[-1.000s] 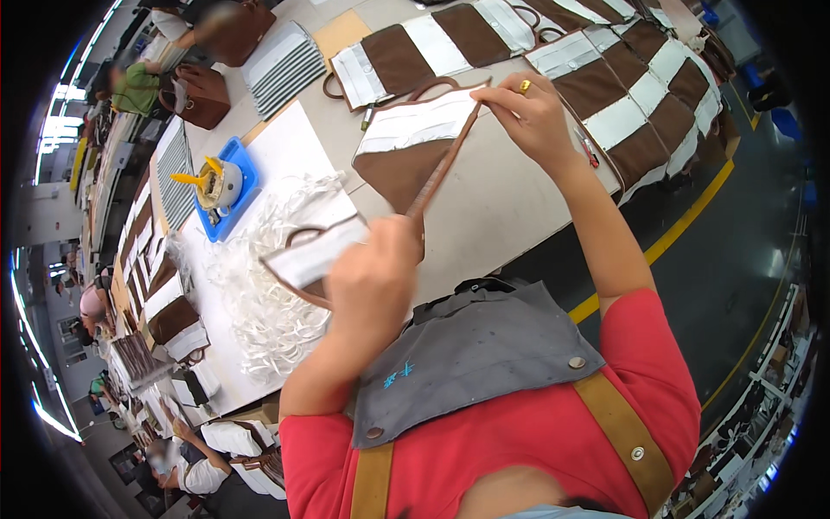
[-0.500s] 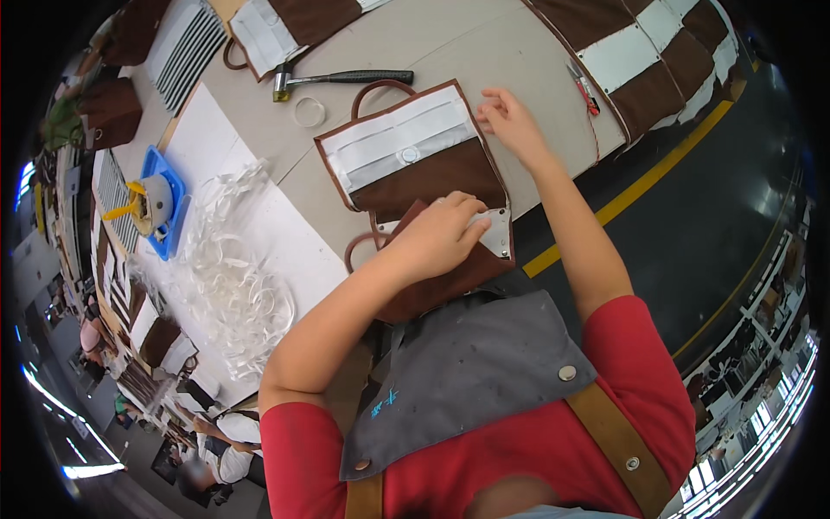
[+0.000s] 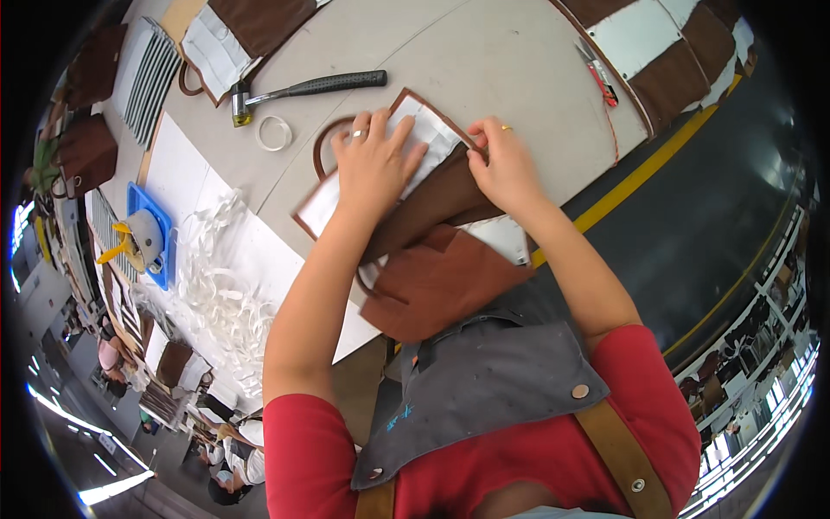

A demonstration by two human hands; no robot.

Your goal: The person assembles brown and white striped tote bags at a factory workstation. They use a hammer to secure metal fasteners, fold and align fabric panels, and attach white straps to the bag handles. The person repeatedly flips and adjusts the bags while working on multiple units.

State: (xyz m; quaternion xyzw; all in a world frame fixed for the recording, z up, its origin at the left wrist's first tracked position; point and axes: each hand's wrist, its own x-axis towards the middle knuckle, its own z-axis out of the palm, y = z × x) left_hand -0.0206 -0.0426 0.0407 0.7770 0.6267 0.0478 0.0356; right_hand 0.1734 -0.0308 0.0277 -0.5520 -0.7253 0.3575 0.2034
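Note:
A brown handbag (image 3: 445, 281) with white inner panels lies in front of me at the table's near edge, its two sides spread apart. Over the white lining of its far side rests my left hand (image 3: 373, 169), fingers spread and open, beside a curved brown handle (image 3: 321, 149). My right hand (image 3: 506, 169) is closed on the right edge of the bag, thumb and fingers pinching the brown border. Between the hands the brown fabric bulges up in a fold. The near side slopes toward my grey apron (image 3: 484, 372). My left hand covers part of the lining.
Beyond the bag lie a black-handled hammer (image 3: 316, 85) and a roll of clear tape (image 3: 273, 133). White strips (image 3: 225, 285) are heaped at left, near a blue tray (image 3: 164, 233) holding a pot. A red cutter (image 3: 598, 76) and brown-white panels (image 3: 627, 43) lie at right. Another bag (image 3: 212, 48) is at back left.
My left hand has moved from the near side of the bag to its far lining. My right hand, earlier off the bag, now grips its right edge. The brown fabric has folded up.

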